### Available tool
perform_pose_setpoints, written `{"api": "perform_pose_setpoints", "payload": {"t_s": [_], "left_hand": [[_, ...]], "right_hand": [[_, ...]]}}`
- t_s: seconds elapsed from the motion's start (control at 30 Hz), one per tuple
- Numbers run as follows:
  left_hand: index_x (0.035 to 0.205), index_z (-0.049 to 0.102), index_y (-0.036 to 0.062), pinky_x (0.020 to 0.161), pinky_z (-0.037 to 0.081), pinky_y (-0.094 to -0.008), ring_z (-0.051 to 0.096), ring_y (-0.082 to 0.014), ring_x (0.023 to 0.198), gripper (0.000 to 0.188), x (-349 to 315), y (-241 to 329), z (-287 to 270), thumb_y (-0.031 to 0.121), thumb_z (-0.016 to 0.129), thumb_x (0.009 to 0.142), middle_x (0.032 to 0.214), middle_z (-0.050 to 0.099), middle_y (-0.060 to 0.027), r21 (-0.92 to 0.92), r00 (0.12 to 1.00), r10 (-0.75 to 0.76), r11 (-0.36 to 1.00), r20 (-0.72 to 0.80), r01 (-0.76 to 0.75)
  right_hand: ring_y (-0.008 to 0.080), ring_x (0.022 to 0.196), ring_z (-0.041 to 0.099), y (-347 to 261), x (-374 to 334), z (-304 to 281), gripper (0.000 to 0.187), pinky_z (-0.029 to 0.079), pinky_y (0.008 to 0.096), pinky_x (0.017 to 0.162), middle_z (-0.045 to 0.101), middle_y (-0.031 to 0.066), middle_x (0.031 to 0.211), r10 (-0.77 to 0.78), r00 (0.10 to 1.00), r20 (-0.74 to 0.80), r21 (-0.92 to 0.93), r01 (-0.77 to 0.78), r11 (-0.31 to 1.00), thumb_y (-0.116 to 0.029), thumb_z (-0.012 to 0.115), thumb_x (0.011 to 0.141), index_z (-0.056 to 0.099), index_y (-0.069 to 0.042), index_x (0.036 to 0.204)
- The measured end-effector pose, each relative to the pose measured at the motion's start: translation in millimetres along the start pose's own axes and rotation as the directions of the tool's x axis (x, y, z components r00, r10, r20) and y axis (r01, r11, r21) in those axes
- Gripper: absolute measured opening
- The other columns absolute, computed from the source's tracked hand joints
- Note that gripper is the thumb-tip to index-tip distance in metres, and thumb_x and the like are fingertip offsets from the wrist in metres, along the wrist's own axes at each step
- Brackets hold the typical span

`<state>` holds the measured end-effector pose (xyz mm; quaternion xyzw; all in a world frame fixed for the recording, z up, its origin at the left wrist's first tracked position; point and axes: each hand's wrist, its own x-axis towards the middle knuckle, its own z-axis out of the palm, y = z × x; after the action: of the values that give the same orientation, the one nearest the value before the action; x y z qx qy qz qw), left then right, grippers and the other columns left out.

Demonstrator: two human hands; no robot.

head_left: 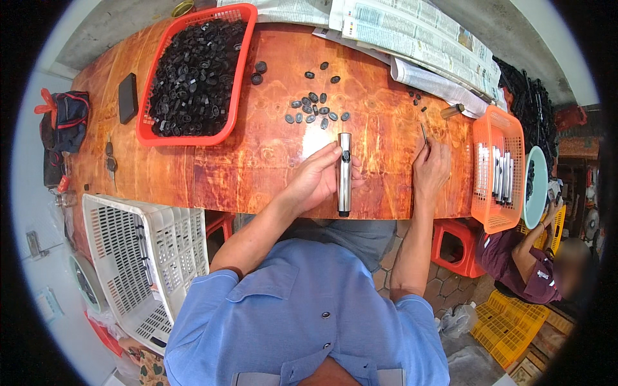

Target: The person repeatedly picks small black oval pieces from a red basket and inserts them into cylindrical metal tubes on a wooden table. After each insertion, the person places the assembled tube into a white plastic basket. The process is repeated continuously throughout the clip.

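A shiny chrome tube (pixel 344 183) stands lengthwise in my left hand (pixel 317 175), gripped between the thumb and the fingers behind it. It has a black oval button near its upper part and a black cap at its lower end. To the right, my right hand (pixel 432 168) is closed on a thin, dark, stick-like tool (pixel 423 133) pointing away from me, just above the wooden table (pixel 386 174). Its exact kind is too small to tell. Beyond the tube, several loose black oval buttons (pixel 313 97) lie scattered on the table.
A red basket (pixel 187 140) full of black parts stands at the far left, beside a black block (pixel 127 98). Newspapers (pixel 412 29) cover the back. At right are an orange basket (pixel 479 193) of chrome tubes, a teal basin (pixel 535 193) and another person (pixel 524 267). A white crate (pixel 183 248) sits left.
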<state>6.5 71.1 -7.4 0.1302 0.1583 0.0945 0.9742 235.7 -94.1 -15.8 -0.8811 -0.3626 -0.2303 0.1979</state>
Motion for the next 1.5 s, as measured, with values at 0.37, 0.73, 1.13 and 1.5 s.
{"api": "perform_pose_setpoints", "payload": {"t_s": [0.37, 0.73, 1.13, 1.5], "left_hand": [[0.147, 0.043, 0.0018, 0.085, 0.055, -0.0382, 0.064, -0.0219, 0.094, 0.044, -14.1, -0.7, -2.4, 0.022, 0.047, 0.108, 0.112, 0.064, -0.0135, 0.104, 0.999, -0.005, 0.995, -0.047, 0.010], [0.147, 0.044, 0.0019, 0.083, 0.056, -0.0334, 0.065, -0.0185, 0.091, 0.046, -39.6, -1.0, -12.4, 0.016, 0.051, 0.105, 0.113, 0.064, -0.0123, 0.162, 0.999, 0.012, 0.987, -0.034, -0.006], [0.135, 0.049, 0.0017, 0.090, 0.057, -0.0395, 0.067, -0.0231, 0.098, 0.039, -48.9, -2.6, -38.5, 0.008, 0.058, 0.098, 0.118, 0.063, -0.0146, 0.136, 0.995, 0.099, 0.985, 0.033, -0.102], [0.136, 0.050, 0.0009, 0.094, 0.055, -0.0391, 0.067, -0.0234, 0.103, 0.039, -54.9, 0.2, -20.3, 0.003, 0.059, 0.097, 0.123, 0.063, -0.0126, 0.150, 0.986, 0.153, 0.978, -0.067, -0.142]], "right_hand": [[0.0370, 0.091, 0.063, -26.6, 12.0, -17.4, 0.013, 0.050, 0.0454, 0.080, 0.065, 0.0178, 0.097, -0.031, 1.000, -0.004, 0.144, 0.031, 0.989, -0.007, 0.067, 0.091, 0.068, -0.002, 0.103], [0.0361, 0.093, 0.066, -127.2, 33.4, 10.9, 0.020, 0.051, 0.0443, 0.083, 0.068, 0.0181, 0.095, -0.187, 0.934, 0.305, 0.545, -0.011, 0.839, -0.009, 0.071, 0.085, 0.070, -0.001, 0.104], [0.0374, 0.088, 0.064, -215.8, 80.0, 16.3, 0.020, 0.053, 0.0452, 0.082, 0.064, 0.0149, 0.096, -0.494, 0.848, 0.191, 0.715, 0.224, 0.662, -0.008, 0.071, 0.085, 0.067, -0.006, 0.105], [0.0416, 0.128, 0.046, -404.6, 104.2, 34.4, 0.063, 0.041, 0.0548, 0.103, 0.051, 0.0235, 0.135, -0.712, 0.702, 0.027, 0.675, 0.512, 0.531, -0.042, 0.071, 0.087, 0.053, -0.005, 0.135]]}}
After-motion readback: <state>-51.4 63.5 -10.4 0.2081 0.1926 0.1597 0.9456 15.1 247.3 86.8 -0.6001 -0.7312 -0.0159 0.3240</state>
